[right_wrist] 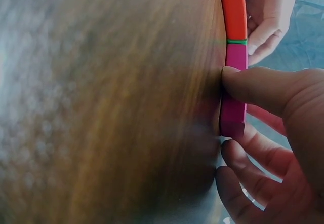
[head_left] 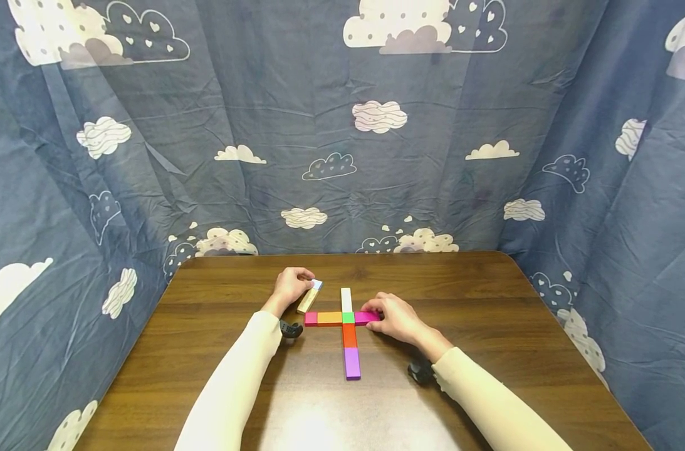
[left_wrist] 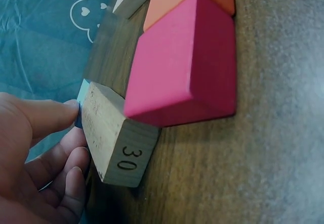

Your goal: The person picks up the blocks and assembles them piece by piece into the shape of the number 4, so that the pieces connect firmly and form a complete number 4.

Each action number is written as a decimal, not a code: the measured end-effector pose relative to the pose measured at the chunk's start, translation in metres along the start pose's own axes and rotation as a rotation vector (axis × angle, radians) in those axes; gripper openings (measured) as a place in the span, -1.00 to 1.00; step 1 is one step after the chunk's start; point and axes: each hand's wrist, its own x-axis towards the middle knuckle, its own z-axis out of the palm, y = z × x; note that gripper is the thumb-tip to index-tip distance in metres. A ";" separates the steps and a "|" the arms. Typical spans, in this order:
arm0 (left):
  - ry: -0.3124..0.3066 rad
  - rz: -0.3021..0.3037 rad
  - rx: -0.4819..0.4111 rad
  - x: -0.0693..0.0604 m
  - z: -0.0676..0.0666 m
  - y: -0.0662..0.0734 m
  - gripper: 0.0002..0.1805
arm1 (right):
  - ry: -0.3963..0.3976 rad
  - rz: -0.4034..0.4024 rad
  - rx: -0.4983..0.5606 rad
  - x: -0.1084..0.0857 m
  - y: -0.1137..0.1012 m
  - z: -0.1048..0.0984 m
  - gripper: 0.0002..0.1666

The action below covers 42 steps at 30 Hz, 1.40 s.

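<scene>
My left hand [head_left: 290, 285] holds a small blue block [head_left: 318, 284] at the far end of a plain wooden block [head_left: 308, 300]; in the left wrist view the wooden block's end reads 30. On the right, my right hand [head_left: 397, 317] pinches a magenta block [head_left: 363, 318] between thumb and fingers. That block forms the right arm of a flat cross. At the cross's centre lies a green block [head_left: 348, 317], with a white block [head_left: 346, 299] above it. Leftward run an orange block [head_left: 329, 319] and a pink block [head_left: 311, 319]; downward, a red block [head_left: 350, 335] and a purple block [head_left: 351, 363].
A brown wood-grain table [head_left: 167, 376] carries all the blocks. Behind it and at both sides hangs a dark blue curtain [head_left: 297, 94] with a cloud pattern. Dark straps with camera bodies sit at both wrists, close above the tabletop.
</scene>
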 end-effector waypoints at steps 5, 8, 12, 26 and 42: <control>-0.017 -0.007 0.002 -0.001 -0.001 0.000 -0.83 | -0.010 -0.002 -0.004 -0.001 0.000 0.000 -0.63; -0.033 -0.006 -0.004 -0.001 -0.002 0.000 -0.81 | 0.000 -0.004 0.001 -0.001 0.000 -0.001 -0.62; -0.047 0.008 -0.008 -0.003 -0.002 0.000 -0.80 | 0.001 -0.004 0.011 -0.002 -0.001 -0.002 -0.61; -0.063 0.098 -0.041 -0.005 -0.005 -0.006 -0.78 | -0.007 0.004 0.004 -0.001 0.000 -0.001 -0.61; -0.044 0.034 -0.032 -0.002 0.001 -0.007 -0.77 | 0.005 0.019 -0.018 -0.001 -0.002 0.001 -0.64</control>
